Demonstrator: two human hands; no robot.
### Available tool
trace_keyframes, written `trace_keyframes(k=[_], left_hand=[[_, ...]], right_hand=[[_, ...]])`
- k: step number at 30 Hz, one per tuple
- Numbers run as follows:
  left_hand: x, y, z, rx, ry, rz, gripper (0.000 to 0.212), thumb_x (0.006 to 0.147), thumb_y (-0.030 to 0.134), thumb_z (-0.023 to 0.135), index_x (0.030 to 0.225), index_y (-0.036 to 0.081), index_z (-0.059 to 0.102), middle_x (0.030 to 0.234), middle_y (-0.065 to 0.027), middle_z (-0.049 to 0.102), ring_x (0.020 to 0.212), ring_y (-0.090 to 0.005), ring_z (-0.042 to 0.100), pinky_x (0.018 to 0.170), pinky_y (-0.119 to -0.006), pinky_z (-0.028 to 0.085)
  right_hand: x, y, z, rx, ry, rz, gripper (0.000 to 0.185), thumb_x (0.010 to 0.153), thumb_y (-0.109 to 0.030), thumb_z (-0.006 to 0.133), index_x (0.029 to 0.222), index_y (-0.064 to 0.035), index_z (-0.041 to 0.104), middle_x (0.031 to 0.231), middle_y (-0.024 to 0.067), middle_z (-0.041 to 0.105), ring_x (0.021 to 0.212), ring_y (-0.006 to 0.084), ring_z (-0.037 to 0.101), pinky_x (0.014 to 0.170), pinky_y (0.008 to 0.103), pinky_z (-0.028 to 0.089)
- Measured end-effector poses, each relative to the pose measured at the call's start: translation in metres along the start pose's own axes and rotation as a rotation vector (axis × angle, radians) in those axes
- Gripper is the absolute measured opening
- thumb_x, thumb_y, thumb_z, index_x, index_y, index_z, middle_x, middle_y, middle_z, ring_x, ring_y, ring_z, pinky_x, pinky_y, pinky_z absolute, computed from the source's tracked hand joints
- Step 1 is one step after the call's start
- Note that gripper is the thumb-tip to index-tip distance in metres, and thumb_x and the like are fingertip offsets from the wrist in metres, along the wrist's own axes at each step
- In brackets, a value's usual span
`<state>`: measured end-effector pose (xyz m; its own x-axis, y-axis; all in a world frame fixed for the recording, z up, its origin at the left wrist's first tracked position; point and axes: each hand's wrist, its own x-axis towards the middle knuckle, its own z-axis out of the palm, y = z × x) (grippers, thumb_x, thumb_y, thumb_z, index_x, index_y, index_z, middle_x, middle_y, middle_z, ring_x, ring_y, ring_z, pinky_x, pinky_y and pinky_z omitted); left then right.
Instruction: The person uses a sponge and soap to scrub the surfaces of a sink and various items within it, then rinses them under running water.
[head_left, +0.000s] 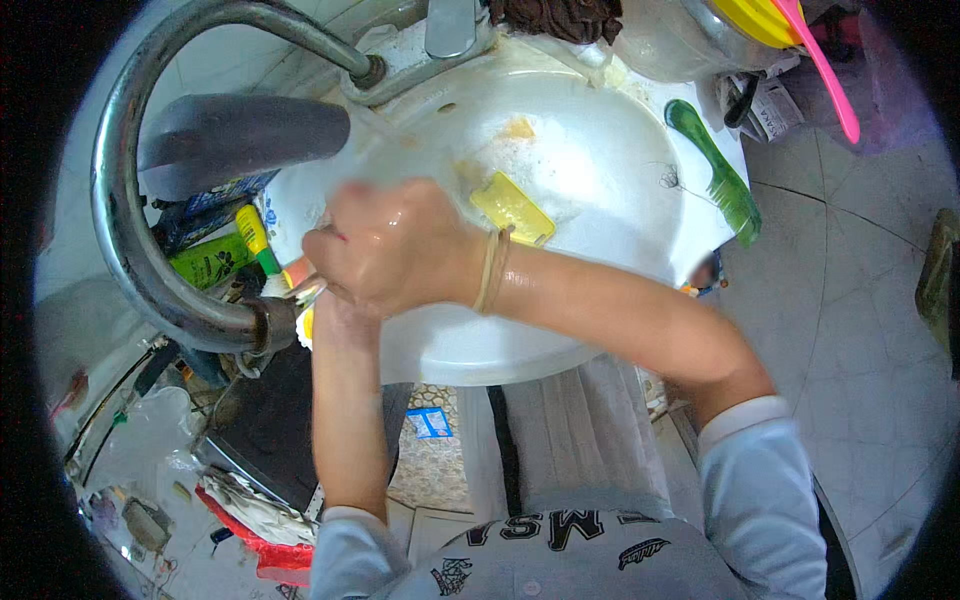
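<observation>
My right hand (409, 247), wet and with a yellowish band around its wrist, lies curled over my left hand (349, 214) above the left side of a white washbasin (600, 180). The two hands touch; my left fingers are blurred and mostly hidden behind the right hand. Beside them, the curved metal faucet spout (112, 195) ends at the left, and a little water shows below its mouth near my left wrist. A yellow rectangular plastic dish (514, 208) rests in the basin behind my right wrist.
A green comb (716, 172) with loose hair near it lies on the basin's right rim. At left stand a yellow tube with a green cap (257, 238) and a grey rounded object (240, 142). A pink-handled item (821, 71) juts out at upper right. The faucet lever (450, 28) is behind the basin.
</observation>
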<state>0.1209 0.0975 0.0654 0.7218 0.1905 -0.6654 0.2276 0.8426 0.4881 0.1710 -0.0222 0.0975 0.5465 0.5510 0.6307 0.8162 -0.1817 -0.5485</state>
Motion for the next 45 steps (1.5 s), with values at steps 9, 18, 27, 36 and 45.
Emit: trace_keyframes(k=[9, 18, 27, 36, 45], left_hand=[[-0.018, 0.009, 0.037, 0.084, 0.042, -0.326, 0.024, 0.095, 0.031, 0.045, 0.091, 0.009, 0.054, 0.086, -0.0027, 0.055, 0.084, -0.0133, 0.054, 0.077, -0.033, 0.046], [-0.039, 0.006, 0.066, 0.259, 0.105, -0.202, 0.021, 0.095, 0.028, 0.044, 0.093, 0.009, 0.055, 0.086, -0.0026, 0.057, 0.083, -0.0133, 0.055, 0.076, -0.033, 0.047], [-0.033, -0.011, 0.032, 0.971, 0.151, 1.042, 0.011, 0.092, 0.01, 0.048, 0.085, 0.001, 0.049, 0.084, -0.0044, 0.05, 0.073, -0.0114, 0.05, 0.066, -0.023, 0.041], [-0.044, 0.027, 0.022, 1.53, -0.729, 1.401, 0.02, 0.079, 0.019, 0.063, 0.094, 0.006, 0.059, 0.097, -0.0129, 0.058, 0.096, -0.0362, 0.057, 0.089, -0.052, 0.046], [-0.02, 0.007, 0.021, 0.238, -0.066, 0.527, 0.039, 0.097, 0.037, 0.039, 0.068, 0.01, 0.04, 0.072, -0.0043, 0.049, 0.076, -0.0193, 0.052, 0.079, -0.036, 0.043]], right_hand=[[0.021, 0.01, -0.024, 0.086, -0.469, -0.482, 0.009, 0.062, -0.016, 0.064, 0.064, -0.0076, 0.062, 0.058, 0.0051, 0.058, 0.053, 0.0215, 0.061, 0.047, 0.0341, 0.05], [-0.031, 0.005, -0.014, 0.105, 0.012, -0.001, 0.017, 0.074, -0.03, 0.062, 0.084, -0.0163, 0.058, 0.084, 0.0008, 0.054, 0.075, 0.0185, 0.055, 0.063, 0.0313, 0.044], [-0.03, -0.047, 0.007, 0.651, 0.391, 0.862, 0.031, 0.07, -0.011, 0.06, 0.1, -0.0113, 0.052, 0.102, 0.0097, 0.047, 0.096, 0.0276, 0.049, 0.085, 0.0351, 0.041], [-0.008, -0.042, 0.019, 1.743, 0.443, 1.488, 0.031, 0.093, -0.038, 0.041, 0.093, -0.0098, 0.052, 0.082, -0.0002, 0.051, 0.079, 0.0109, 0.049, 0.072, 0.0293, 0.042], [0.005, -0.036, 0.033, 0.582, 0.499, 1.149, 0.018, 0.085, -0.018, 0.049, 0.074, -0.0036, 0.051, 0.064, 0.0153, 0.056, 0.053, 0.0335, 0.054, 0.049, 0.0403, 0.042]])
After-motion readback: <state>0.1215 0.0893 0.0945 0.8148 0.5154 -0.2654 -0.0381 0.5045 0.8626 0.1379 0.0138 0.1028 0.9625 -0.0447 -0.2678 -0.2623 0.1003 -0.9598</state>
